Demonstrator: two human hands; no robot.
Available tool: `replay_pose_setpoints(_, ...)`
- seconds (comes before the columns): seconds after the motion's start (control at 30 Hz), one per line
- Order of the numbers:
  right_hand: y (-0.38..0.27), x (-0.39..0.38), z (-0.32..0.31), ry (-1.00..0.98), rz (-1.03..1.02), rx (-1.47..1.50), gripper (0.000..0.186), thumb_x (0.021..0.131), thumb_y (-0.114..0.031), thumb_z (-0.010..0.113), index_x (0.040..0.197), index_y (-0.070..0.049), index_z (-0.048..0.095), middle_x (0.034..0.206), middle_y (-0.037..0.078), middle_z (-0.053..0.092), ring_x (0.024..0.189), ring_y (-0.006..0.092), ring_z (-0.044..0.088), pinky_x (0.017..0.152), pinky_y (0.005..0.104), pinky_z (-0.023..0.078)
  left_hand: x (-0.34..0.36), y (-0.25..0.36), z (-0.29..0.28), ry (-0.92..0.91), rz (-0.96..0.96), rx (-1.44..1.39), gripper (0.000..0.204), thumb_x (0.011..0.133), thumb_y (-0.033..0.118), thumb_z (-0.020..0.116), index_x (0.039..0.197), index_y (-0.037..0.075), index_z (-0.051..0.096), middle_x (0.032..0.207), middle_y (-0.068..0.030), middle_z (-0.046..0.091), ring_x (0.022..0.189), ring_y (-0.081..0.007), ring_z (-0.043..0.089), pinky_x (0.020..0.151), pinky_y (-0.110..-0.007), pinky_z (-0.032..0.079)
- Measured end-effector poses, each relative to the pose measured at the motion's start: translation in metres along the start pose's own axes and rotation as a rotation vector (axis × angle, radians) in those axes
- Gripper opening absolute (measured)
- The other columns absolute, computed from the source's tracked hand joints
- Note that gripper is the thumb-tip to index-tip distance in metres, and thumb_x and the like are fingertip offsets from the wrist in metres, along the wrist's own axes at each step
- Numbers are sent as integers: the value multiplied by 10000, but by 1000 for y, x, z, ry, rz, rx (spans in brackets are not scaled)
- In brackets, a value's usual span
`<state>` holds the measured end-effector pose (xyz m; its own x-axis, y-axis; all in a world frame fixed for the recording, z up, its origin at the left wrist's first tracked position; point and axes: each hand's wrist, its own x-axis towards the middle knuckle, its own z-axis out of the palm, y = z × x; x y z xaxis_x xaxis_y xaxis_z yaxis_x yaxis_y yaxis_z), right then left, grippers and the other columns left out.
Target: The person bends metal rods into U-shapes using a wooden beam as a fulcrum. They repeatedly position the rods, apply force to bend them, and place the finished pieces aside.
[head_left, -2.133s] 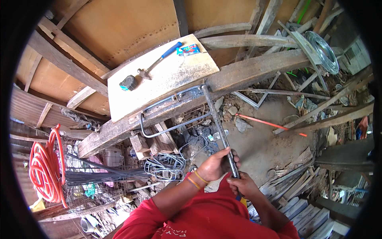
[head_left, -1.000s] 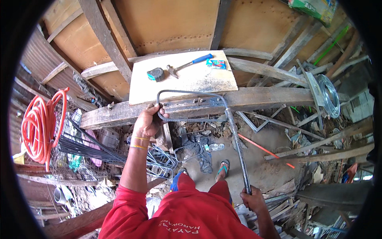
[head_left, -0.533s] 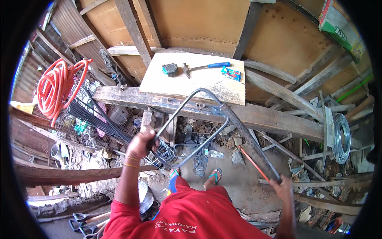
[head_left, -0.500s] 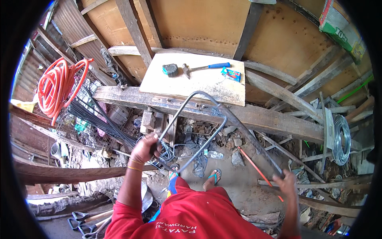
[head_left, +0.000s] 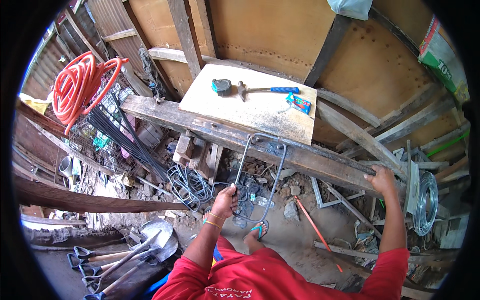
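Observation:
My left hand [head_left: 225,201] is closed around one side of a steel rod bent into a rectangular loop [head_left: 280,167]. The loop's far end rests at the metal pegs on a thick wooden beam [head_left: 165,114]. My right hand [head_left: 381,180] grips the end of a long dark metal bar [head_left: 345,160], which lies along the beam and reaches toward the loop's far corner. Behind the beam, a pale plywood board [head_left: 220,112] bears a tape measure [head_left: 221,87], a claw hammer with a blue handle [head_left: 270,90] and a small blue packet [head_left: 298,103].
Bent steel loops [head_left: 190,182] lie in a pile below the beam at left, near black rods [head_left: 125,142] and an orange hose [head_left: 75,92]. Shovels [head_left: 117,260] lie at lower left. An orange rod [head_left: 317,232] and a wire coil [head_left: 426,205] are at right.
The loop has come down onto the beam at the pegs. My right hand has swung the bar up and away from me, alongside the beam. My left hand has shifted right and nearer.

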<state>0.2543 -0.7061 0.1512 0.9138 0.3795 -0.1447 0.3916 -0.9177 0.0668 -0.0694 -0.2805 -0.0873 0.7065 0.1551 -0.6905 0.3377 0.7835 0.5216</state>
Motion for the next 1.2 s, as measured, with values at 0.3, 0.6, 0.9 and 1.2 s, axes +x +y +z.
replay_pose_setpoints(0.3,133,-11,70,-61,243,-42,548,754,-392,812,1168,-45,719,1181,239,694,1142,409,634,988,459,483,1,8,-6,69,15,73,323,1050,398,531,850,145,556,586,74,376,447,-66,296,417,-255,217)
replay_pose_setpoints(0.6,118,-184,155,-16,437,741,331,802,-260,796,928,31,701,850,161,699,772,242,644,755,409,507,-18,22,10,77,-167,98,330,1075,400,461,890,136,531,620,21,429,470,-126,343,442,-299,294)
replay_pose_setpoints(0.9,71,-171,167,-130,346,409,562,839,-527,733,868,33,691,760,279,658,762,457,660,699,509,501,-15,21,16,206,-93,133,333,1066,399,483,816,179,489,559,51,371,433,-91,303,410,-286,240)
replay_pose_setpoints(1.2,88,-67,149,-106,143,181,643,840,-609,694,959,22,732,916,308,692,891,472,680,809,531,524,-19,26,20,257,-92,151,355,1046,448,540,824,175,491,567,51,386,421,-82,311,391,-275,239)
